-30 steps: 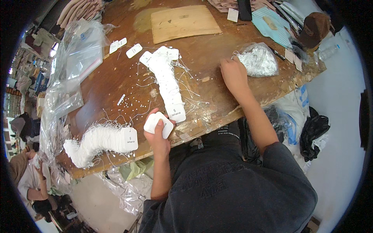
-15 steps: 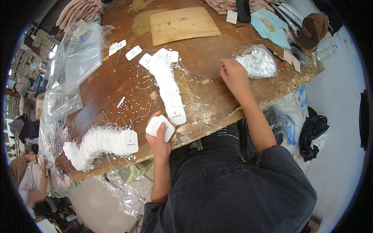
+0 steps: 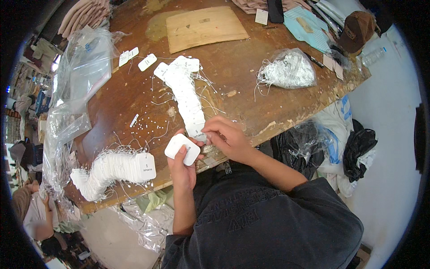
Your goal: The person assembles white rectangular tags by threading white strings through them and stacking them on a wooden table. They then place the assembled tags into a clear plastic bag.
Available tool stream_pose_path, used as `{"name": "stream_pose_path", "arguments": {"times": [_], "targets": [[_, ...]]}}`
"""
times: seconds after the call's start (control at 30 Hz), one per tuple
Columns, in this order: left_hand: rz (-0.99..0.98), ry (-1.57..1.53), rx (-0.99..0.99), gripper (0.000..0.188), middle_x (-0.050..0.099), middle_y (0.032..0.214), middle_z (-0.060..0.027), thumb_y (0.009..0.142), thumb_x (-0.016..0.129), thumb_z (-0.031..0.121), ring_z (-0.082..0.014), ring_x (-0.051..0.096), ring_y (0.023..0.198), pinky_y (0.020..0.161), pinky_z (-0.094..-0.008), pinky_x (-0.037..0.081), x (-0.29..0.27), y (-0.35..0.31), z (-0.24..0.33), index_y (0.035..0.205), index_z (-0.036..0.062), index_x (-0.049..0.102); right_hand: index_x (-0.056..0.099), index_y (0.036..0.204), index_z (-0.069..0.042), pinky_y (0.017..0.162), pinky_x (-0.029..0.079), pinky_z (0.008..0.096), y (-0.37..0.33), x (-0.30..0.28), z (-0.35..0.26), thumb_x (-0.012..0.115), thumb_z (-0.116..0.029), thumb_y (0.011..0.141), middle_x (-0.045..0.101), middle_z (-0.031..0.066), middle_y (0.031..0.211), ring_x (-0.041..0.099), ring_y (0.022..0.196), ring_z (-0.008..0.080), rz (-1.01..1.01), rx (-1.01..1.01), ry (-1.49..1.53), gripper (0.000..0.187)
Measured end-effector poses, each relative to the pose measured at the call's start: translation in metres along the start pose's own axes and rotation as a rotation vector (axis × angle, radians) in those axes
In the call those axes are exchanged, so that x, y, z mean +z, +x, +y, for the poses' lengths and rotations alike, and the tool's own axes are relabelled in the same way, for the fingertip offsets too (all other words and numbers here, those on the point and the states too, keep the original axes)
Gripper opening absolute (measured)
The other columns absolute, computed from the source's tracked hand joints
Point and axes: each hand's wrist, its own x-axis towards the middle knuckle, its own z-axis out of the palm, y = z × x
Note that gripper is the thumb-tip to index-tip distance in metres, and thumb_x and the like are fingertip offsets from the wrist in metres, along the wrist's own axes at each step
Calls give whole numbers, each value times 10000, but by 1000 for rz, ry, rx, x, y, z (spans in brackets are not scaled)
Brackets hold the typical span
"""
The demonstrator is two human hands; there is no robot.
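Near the table's front edge my left hand [image 3: 181, 172] is closed around a small stack of white hang tags [image 3: 174, 145], its thumb lying across the top one. My right hand [image 3: 230, 141] is just to the right, fingertips pinched together close to the stack. Whatever it pinches, if anything, is too small to make out. Just beyond both hands, a long overlapping row of white strung tags [image 3: 184, 96] runs away from me. A second curved row of strung tags [image 3: 116, 167] lies to the left, its strings fanning out.
On the wooden table [image 3: 242, 101] a clear bag of white strings [image 3: 289, 69] lies at the right. A wooden board [image 3: 204, 29] is at the back, clear plastic bags [image 3: 92, 67] at the left. Tiny white beads [image 3: 152, 121] and several loose tags [image 3: 147, 62] are scattered about.
My right hand has come from beside the bag of strings back toward me and left, to the tag stack. My left hand still holds the stack, tilted slightly differently.
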Motion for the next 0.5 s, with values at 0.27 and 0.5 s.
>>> {"name": "stream_pose_path", "arguments": {"times": [0.27,0.5], "targets": [[-220,-51,-146,455,602,1034,-180,848,592,176,-268,670,848,503,-295,559,-9,-10,2,1212,-72,478,590,1059,3,547,423,216,-1,16,-8,594,-49,926,575,26,929,511,625,60,-39,334,431,143],[-91,-343,-18,537,511,1289,-203,831,573,168,-236,640,750,479,-232,561,-1,-7,-3,1289,-80,439,620,963,2,640,461,306,-2,-3,-8,677,-143,865,620,76,897,593,721,181,-158,400,-5,185]]}}
